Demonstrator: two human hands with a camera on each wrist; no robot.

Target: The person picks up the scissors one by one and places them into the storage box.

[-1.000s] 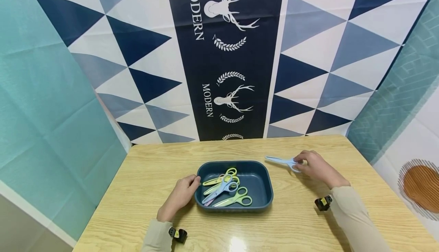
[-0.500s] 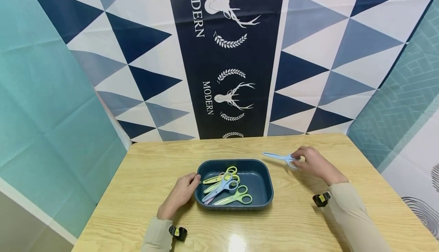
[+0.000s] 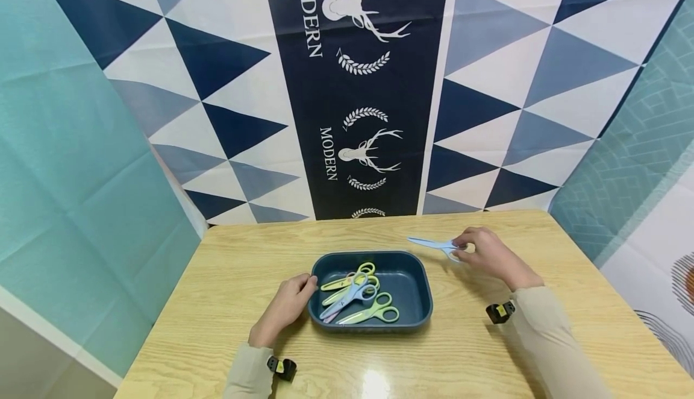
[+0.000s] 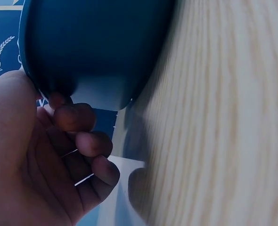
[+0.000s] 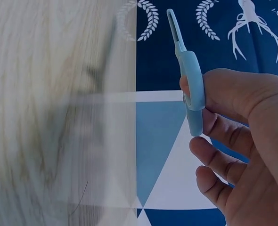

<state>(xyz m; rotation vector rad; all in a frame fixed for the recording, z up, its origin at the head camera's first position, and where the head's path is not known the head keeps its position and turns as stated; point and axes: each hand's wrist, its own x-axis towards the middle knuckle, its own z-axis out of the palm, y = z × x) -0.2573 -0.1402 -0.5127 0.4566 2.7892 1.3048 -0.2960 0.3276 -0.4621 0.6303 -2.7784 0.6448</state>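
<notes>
A pair of light blue scissors (image 3: 434, 243) is pinched at its handle by my right hand (image 3: 486, 257), blades pointing left. In the right wrist view the scissors (image 5: 192, 80) show edge-on, raised off the table, with thumb and index finger at the handle loop. My left hand (image 3: 288, 306) grips the left rim of a dark blue tray (image 3: 406, 325); the left wrist view shows the fingers curled at the wall of the tray (image 4: 101, 47). Inside the tray lie several scissors: a blue pair (image 3: 347, 301) on top, a green pair (image 3: 374, 313) in front, yellow ones (image 3: 338, 284) behind.
The wooden table (image 3: 228, 266) runs back to a patterned cloth backdrop (image 3: 358, 85). Teal cloth (image 3: 81, 176) hangs on the left side. A small black camera (image 3: 500, 312) is strapped at each wrist.
My right hand has moved slightly left and back with the blue scissors, toward the tray's far right corner. My left hand stays at the tray's rim.
</notes>
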